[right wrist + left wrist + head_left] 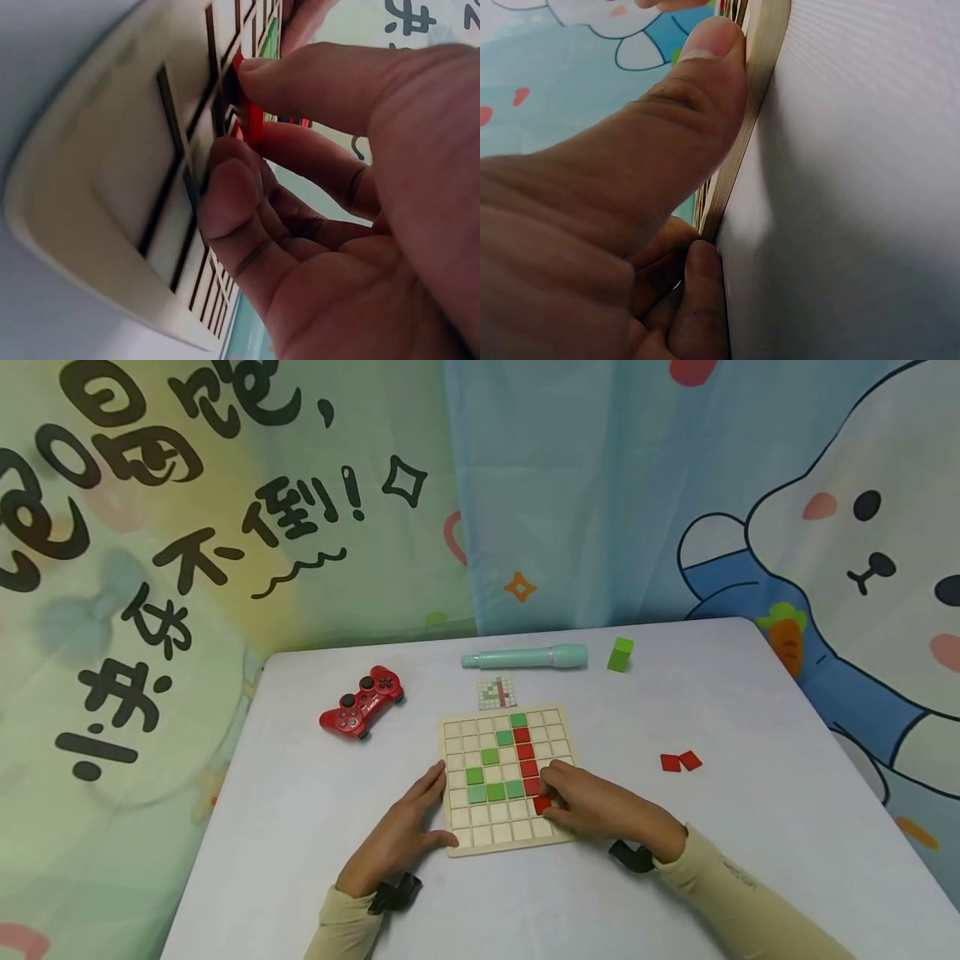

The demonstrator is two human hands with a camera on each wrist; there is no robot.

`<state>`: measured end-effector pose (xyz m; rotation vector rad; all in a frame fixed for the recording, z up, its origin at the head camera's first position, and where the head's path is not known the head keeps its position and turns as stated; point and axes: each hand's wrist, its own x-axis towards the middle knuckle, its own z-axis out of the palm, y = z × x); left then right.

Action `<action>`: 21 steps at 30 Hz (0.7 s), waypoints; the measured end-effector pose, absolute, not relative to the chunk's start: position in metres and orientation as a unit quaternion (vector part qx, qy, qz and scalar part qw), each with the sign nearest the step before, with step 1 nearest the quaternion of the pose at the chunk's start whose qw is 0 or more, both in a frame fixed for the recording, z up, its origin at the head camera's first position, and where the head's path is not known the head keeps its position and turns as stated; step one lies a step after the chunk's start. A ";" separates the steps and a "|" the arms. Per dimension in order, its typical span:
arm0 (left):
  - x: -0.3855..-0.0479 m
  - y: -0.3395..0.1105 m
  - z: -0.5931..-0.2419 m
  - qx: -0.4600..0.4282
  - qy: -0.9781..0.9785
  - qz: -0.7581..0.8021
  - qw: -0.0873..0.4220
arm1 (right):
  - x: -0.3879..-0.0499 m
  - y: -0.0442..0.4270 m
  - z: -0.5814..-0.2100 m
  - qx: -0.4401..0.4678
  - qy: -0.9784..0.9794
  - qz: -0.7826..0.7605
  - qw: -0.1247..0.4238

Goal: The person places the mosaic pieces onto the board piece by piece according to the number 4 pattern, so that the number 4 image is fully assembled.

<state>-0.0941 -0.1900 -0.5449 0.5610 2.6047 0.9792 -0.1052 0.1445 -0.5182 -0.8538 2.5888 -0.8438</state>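
A wooden grid board [499, 812] lies on the table, with red and green square tiles in some of its cells. My right hand [596, 797] is over the board's right side, pinching a red tile [255, 124] between thumb and fingers at the grid. In the head view that red tile [542, 805] shows at the lower end of a line of red tiles [528, 768]. Along the board's left edge rests my left hand [401, 831], its thumb [705, 82] touching the board's side [739, 150]. Green tiles [495, 792] form a stepped outline left of the red line.
Behind the board lies a small pattern card [496, 693], with a teal marker-like stick [525, 657] beyond it. Green blocks [620, 655] stand at the back right. Two loose red tiles [680, 762] lie to the right. A red game controller [362, 702] is at the left.
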 end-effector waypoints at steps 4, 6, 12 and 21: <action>-0.094 -0.191 -0.545 0.195 0.908 0.339 0.153 | -0.105 0.139 -0.520 -0.296 0.898 -0.293 0.141; -0.095 -0.191 -0.546 0.199 0.908 0.335 0.150 | -0.105 0.138 -0.520 -0.299 0.899 -0.290 0.134; -0.097 -0.191 -0.548 0.209 0.907 0.336 0.144 | -0.105 0.137 -0.521 -0.314 0.901 -0.282 0.105; -0.095 -0.191 -0.548 0.201 0.905 0.343 0.150 | -0.108 0.134 -0.523 -0.305 0.906 -0.267 0.119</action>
